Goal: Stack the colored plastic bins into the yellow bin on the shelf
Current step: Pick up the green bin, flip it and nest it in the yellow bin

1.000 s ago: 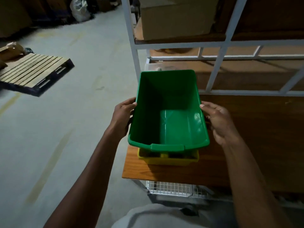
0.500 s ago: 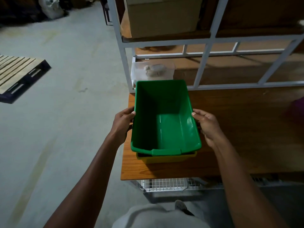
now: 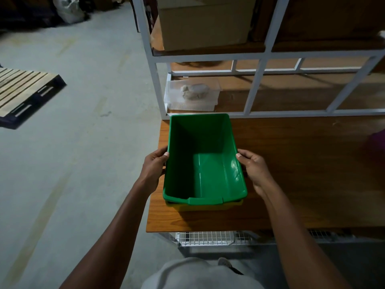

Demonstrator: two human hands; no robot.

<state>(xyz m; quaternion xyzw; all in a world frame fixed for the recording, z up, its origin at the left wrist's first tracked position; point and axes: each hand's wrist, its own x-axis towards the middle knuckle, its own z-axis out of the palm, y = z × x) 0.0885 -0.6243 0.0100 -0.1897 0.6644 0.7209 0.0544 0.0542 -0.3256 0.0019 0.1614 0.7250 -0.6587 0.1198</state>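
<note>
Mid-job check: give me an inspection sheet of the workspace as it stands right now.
Surface: wooden shelf, mostly bare.
Job's things: green bin nested in yellow bin; only a yellow strip shows.
Clutter: purple object at right edge, blurred.
Hands: left hand and right hand grip the green bin's long sides.
Cables: nothing seen.
Surroundings: white rack frame, clear container, cardboard box, pallet, concrete floor.

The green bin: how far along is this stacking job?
The green bin already sits nested in the yellow bin, only a yellow strip showing. Left hand and right hand grip its sides. A purple object at the shelf's right edge may be next.
</note>
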